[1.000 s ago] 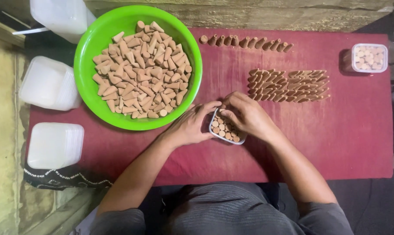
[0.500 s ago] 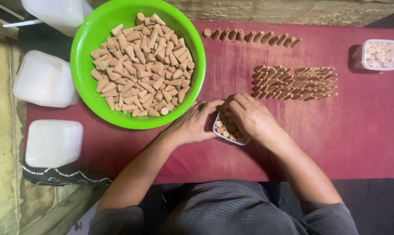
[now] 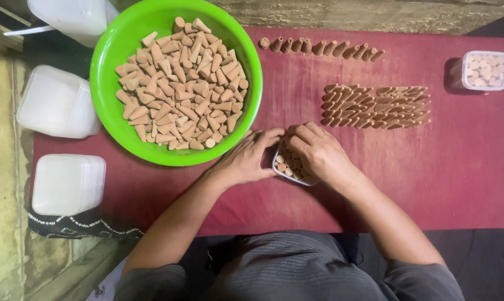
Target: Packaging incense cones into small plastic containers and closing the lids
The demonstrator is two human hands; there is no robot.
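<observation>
On the red cloth (image 3: 441, 184), both hands — left (image 3: 246, 159), right (image 3: 319, 153) — close their grip round the small clear box (image 3: 288, 167).

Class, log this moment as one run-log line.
left hand: steadies small clear tub | right hand: on tub's cones | green bowl: cones heaped

A red-covered table (image 3: 447, 184) carries a green bowl (image 3: 110, 106), cones (image 3: 374, 106) and small containers (image 3: 486, 71).

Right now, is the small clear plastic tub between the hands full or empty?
Partly filled: the small clear plastic tub shows brown cone bases standing inside; both hands hide the rest.
</observation>
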